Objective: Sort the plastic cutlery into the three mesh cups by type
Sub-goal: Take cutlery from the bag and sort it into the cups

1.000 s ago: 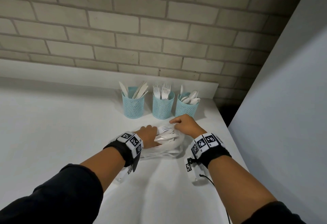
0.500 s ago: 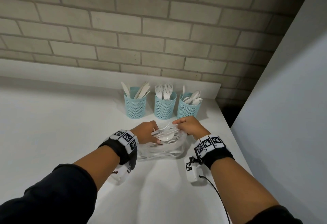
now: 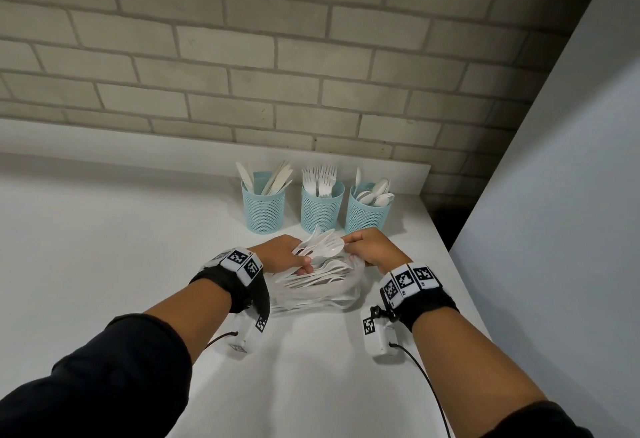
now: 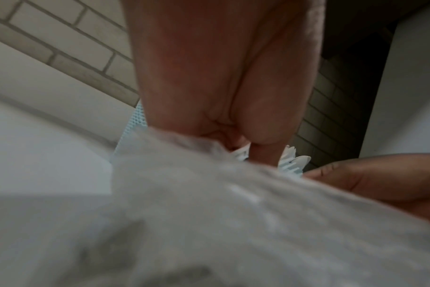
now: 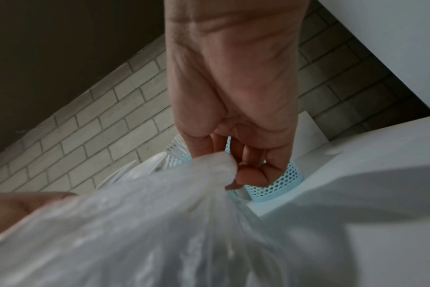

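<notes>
A clear plastic bag (image 3: 322,299) of white cutlery lies on the white table (image 3: 121,264) between my hands. My left hand (image 3: 284,255) grips a bundle of spoons and forks (image 3: 322,247) at the bag's mouth, their heads fanned up and to the right. My right hand (image 3: 372,250) pinches the bag's edge (image 5: 216,165) between thumb and fingers. Behind them stand three blue mesh cups: the knife cup (image 3: 265,210) on the left, the fork cup (image 3: 322,210) in the middle, the spoon cup (image 3: 369,216) on the right. In the left wrist view the bag (image 4: 209,213) hides most of the fingers.
A brick wall (image 3: 311,56) and a low white ledge (image 3: 207,160) run behind the cups. A grey panel (image 3: 571,195) closes the right side, with the table's right edge (image 3: 446,257) close to my right hand. Bare tabletop spreads to the left.
My left hand has raised a bundle of cutlery out of the bag's mouth, so its heads now stick up. The right hand has kept its hold on the bag's edge.
</notes>
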`<state>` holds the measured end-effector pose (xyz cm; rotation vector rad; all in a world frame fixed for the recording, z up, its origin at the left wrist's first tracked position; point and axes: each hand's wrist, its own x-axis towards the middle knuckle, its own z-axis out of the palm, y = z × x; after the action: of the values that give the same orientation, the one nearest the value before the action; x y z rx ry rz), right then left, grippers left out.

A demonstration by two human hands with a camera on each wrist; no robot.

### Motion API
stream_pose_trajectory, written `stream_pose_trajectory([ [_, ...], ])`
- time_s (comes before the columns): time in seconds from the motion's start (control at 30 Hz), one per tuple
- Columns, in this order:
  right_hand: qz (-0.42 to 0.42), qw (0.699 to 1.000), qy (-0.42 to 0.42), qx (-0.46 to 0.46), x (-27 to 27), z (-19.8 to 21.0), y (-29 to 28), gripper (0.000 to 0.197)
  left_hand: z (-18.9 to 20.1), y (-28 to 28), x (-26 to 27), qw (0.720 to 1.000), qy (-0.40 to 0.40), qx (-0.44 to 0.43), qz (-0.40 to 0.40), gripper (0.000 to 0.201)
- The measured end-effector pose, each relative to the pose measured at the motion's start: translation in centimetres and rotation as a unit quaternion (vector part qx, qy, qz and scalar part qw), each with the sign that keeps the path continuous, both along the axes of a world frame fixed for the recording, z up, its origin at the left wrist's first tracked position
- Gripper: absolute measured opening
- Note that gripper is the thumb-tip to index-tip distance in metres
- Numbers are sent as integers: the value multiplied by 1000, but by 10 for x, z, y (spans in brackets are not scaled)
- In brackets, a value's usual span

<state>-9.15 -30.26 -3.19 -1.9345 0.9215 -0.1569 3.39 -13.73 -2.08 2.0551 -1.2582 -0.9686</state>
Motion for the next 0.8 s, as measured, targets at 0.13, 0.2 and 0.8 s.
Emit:
stream_pose_trajectory([
  [0.13, -2, 1000, 0, -1, -1, 1, 0, 26, -1, -4, -1, 997, 73, -15, 31, 20],
  [0.2, 2, 1000, 5, -5, -1, 2, 1, 26, -1, -5, -1, 995, 88, -23, 42, 24],
  [0.8, 50, 956, -263, 117, 39, 55, 29, 23, 30, -16, -4, 900, 356, -203, 149, 23],
])
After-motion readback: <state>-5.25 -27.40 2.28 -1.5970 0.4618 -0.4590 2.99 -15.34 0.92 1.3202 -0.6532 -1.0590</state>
